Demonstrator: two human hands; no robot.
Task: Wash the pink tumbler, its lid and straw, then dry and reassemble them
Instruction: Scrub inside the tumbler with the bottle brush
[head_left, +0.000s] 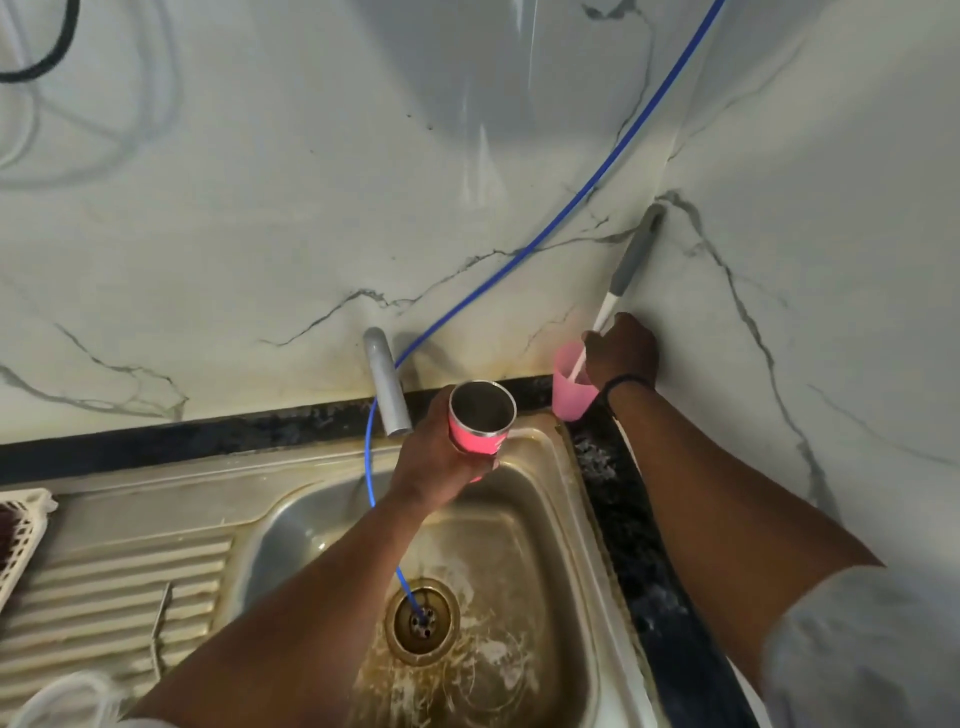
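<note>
My left hand (431, 462) grips the pink tumbler (478, 423) around its body and holds it over the back of the sink, open steel mouth tilted toward me. My right hand (623, 353) reaches to the corner of the counter and holds the white shaft of a long brush with a grey handle (636, 260). The brush stands in a pale pink plastic cup (569, 387) on the dark counter. A thin metal rod (162, 610), possibly the straw, lies on the drainboard. The lid is not in view.
The steel sink (519, 545) is stained, with a drain (422, 621) holding the end of a blue hose (545, 234). A grey tap spout (387, 389) sits left of the tumbler. A white basket (23, 530) stands at the far left. Marble wall behind.
</note>
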